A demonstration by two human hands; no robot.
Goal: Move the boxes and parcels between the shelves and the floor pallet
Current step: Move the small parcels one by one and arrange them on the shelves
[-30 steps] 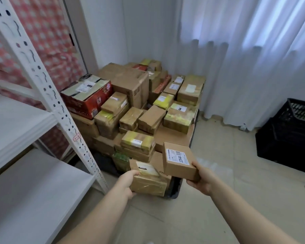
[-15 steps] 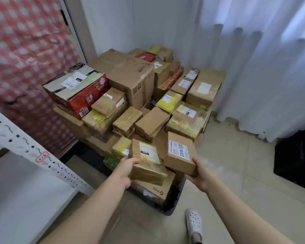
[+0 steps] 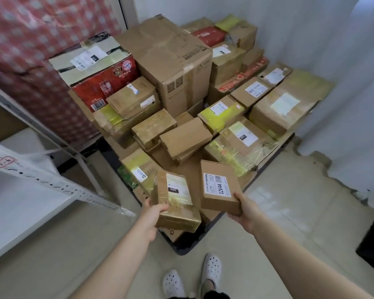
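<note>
Boxes (image 3: 173, 67) on pallet (image 3: 181, 248) (shelves (image 3: 30, 203) left)

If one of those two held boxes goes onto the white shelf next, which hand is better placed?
Probably the left. The left hand grips the taped box on the side nearest the white shelf; the right hand, holding the 12V4A box, would have to cross over.

Bright, diffuse daylight through the white curtain (image 3: 343, 104) on the right; shadows faint. I see motion blur on the shelf upright (image 3: 52, 182), barrel distortion at edges.
</note>
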